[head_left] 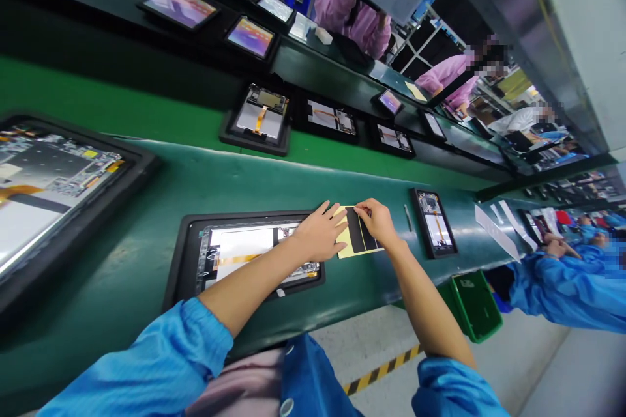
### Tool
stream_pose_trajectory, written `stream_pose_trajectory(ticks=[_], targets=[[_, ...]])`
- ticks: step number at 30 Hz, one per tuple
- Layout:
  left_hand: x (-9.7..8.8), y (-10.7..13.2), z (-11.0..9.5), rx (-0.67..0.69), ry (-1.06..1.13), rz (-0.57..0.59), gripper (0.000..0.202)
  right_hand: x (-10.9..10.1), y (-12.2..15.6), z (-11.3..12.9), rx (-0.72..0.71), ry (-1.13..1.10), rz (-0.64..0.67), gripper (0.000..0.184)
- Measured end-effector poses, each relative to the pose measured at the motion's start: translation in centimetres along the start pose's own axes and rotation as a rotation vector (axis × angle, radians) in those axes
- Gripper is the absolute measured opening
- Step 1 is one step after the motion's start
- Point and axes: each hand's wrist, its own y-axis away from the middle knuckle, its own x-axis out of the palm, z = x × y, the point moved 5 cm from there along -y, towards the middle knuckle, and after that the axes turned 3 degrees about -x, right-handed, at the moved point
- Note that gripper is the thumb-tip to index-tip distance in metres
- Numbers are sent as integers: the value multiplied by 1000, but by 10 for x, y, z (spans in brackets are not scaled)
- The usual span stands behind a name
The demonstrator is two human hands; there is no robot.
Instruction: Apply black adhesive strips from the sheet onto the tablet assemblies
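A yellow backing sheet (345, 250) with black stickers (359, 234) in strips lies on the green bench. My left hand (319, 233) rests with fingers spread, its fingertips on the sheet's left edge and its palm over the right end of an opened tablet (244, 253). That tablet lies in a black foam tray (188, 260), its circuit board and orange ribbon cable exposed. With thumb and index finger together, my right hand (376, 220) pinches at the upper edge of a black sticker. How much of the sticker is lifted cannot be made out.
Another opened tablet (53, 176) sits close at the left, and a smaller one (435, 225) stands to the right beside a thin pen-like tool (407, 217). Beyond runs a green conveyor (195, 117) carrying several trays. A co-worker's blue sleeve (572, 283) and a green bin (476, 306) are at right.
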Motion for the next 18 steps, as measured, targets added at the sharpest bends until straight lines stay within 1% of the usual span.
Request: stream_pose_trajectory(ticks=[4, 8, 18], targets=[[1, -1, 0, -1, 2, 10, 59, 2, -4, -1, 25, 2, -10, 28], [-1, -1, -1, 0, 8, 10, 58, 3, 0, 1, 27, -2, -35, 28], [0, -2, -1, -20, 29, 41, 59, -6, 14, -1, 68, -32, -198, 33]])
